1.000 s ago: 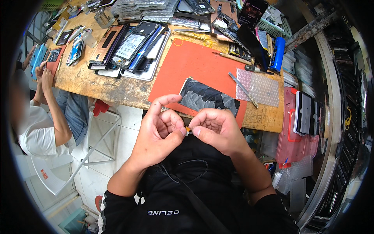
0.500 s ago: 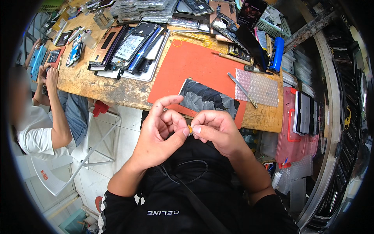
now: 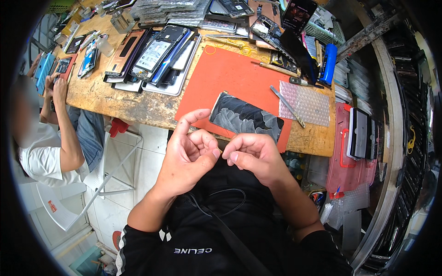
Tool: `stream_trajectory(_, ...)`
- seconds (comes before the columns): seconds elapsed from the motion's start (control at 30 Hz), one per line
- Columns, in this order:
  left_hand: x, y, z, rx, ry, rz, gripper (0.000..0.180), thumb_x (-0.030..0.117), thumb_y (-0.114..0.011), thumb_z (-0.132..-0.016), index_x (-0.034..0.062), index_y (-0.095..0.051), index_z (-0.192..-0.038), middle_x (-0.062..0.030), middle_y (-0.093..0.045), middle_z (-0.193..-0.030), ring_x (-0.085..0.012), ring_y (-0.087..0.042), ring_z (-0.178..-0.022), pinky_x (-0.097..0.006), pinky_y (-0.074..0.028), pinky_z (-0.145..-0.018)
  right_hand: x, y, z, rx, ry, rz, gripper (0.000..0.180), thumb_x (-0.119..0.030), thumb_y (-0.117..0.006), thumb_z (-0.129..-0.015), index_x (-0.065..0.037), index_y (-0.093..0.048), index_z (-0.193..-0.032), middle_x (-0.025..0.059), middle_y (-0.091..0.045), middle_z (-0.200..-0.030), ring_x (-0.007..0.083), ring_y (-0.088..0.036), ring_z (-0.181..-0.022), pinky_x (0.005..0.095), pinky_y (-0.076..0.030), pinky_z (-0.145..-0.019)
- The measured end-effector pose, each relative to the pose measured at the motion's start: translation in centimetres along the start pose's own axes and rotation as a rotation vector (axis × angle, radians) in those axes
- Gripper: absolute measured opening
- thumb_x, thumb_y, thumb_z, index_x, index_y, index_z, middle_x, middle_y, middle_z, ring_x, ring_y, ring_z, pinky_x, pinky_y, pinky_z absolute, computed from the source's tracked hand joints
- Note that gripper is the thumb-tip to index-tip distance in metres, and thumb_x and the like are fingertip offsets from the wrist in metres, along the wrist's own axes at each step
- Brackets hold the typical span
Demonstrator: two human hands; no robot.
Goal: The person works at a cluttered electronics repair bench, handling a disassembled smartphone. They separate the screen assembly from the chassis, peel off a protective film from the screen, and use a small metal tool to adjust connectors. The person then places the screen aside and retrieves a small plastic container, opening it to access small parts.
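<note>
My left hand [image 3: 188, 158] is held just in front of the bench edge, index finger raised and thumb pinched against another finger. A tiny pale speck shows at that pinch, too small to name. Close beside it, my right hand [image 3: 253, 156] has its thumb pressed to curled fingers; whatever they hold, if anything, is hidden. A narrow gap parts the two pinches. Just beyond my hands, a phone screen [image 3: 246, 117] with a dark grey petal-like picture lies slanted on the orange mat [image 3: 221, 73].
Bubble wrap [image 3: 313, 103] with a metal blade tool [image 3: 287, 106] on it lies to the right. A stack of opened phones [image 3: 159, 55] fills the left bench. A blue cylinder [image 3: 327, 64] lies at the right. A seated person [image 3: 50, 147] works at far left.
The small orange-yellow bit between my fingertips no longer shows. My fingertips have come slightly apart, the left hand shifting a little left. The view has shifted slightly.
</note>
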State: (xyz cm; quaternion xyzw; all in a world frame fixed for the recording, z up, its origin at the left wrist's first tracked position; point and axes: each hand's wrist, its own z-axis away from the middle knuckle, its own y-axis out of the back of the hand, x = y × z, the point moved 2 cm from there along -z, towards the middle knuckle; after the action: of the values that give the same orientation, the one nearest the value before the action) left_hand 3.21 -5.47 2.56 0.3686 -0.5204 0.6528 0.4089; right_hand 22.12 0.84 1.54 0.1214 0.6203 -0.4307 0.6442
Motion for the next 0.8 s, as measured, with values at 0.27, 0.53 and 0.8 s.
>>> stream_trajectory(0.27,-0.2,0.1,0.0,0.001,-0.007,-0.007,0.076,-0.003,-0.074,-0.097,0.002,-0.036,-0.162,-0.0018,-0.066,-0.096,-0.0061,-0.063,-0.087,-0.022,-0.051,-0.079,0.6,-0.1,0.2,-0.034,-0.055,-0.033,0.014,-0.006,-0.07,-0.1,0.003,-0.075,-0.11,0.0042,-0.074,-0.095,0.0066,-0.064,-0.085,0.0233,-0.05,-0.076)
stream_trajectory(0.53,-1.0,0.3,-0.2,0.032,-0.092,0.011,0.059,-0.002,-0.077,-0.101,0.0006,-0.049,-0.153,-0.0012,-0.069,-0.099,-0.0065,-0.067,-0.094,-0.024,-0.055,-0.089,2.6,-0.5,-0.6,-0.047,0.046,-0.027,0.009,-0.008,-0.074,-0.108,-0.002,-0.074,-0.115,-0.0018,-0.073,-0.103,0.0025,-0.066,-0.092,0.0225,-0.053,-0.081)
stream_trajectory(0.8,0.0,-0.3,-3.0,-0.062,-0.197,-0.188,0.04,0.0,-0.072,-0.105,-0.0007,-0.059,-0.143,-0.0069,-0.075,-0.109,-0.009,-0.071,-0.1,-0.026,-0.057,-0.091,0.5,1.2,-0.6,0.132,0.322,-0.007,0.009,-0.013,-0.071,-0.11,-0.004,-0.07,-0.109,-0.0061,-0.066,-0.09,-0.0013,-0.055,-0.078,0.0197,-0.045,-0.067)
